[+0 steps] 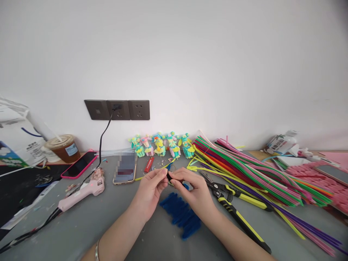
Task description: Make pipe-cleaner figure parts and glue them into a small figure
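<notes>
Inward lean left hand [149, 190], right hand [197, 187] — both pinching.

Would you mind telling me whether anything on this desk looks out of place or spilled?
Nothing appears spilled or damaged, only slightly untidy: small scraps lie scattered beside the pink glue gun, and some purple stems stray out from the colourful bundle on the right.
</notes>
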`<state>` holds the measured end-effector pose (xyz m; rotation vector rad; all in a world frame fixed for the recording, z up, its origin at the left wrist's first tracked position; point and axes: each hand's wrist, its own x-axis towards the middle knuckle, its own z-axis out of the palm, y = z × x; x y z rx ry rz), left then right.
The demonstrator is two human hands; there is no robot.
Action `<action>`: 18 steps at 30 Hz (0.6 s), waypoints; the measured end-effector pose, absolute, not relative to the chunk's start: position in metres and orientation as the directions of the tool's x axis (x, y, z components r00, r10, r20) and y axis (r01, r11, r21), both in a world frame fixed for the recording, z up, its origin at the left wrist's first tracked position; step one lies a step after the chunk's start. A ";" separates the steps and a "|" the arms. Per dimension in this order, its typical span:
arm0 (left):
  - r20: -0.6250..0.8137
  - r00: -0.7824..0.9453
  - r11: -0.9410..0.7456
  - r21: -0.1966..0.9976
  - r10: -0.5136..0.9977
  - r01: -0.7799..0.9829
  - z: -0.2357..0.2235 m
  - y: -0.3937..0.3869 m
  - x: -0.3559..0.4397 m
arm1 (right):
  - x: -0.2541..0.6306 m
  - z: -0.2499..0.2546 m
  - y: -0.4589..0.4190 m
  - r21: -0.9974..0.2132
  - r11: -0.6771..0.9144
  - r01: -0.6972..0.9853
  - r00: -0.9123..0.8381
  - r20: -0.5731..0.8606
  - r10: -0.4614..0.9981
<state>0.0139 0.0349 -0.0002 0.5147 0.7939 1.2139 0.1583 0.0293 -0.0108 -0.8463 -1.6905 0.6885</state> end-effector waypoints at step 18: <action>0.028 0.148 -0.005 0.988 0.989 -0.152 0.001 0.036 0.004 | 0.172 -0.003 0.043 -0.986 0.027 -0.165 -0.211 0.062 0.976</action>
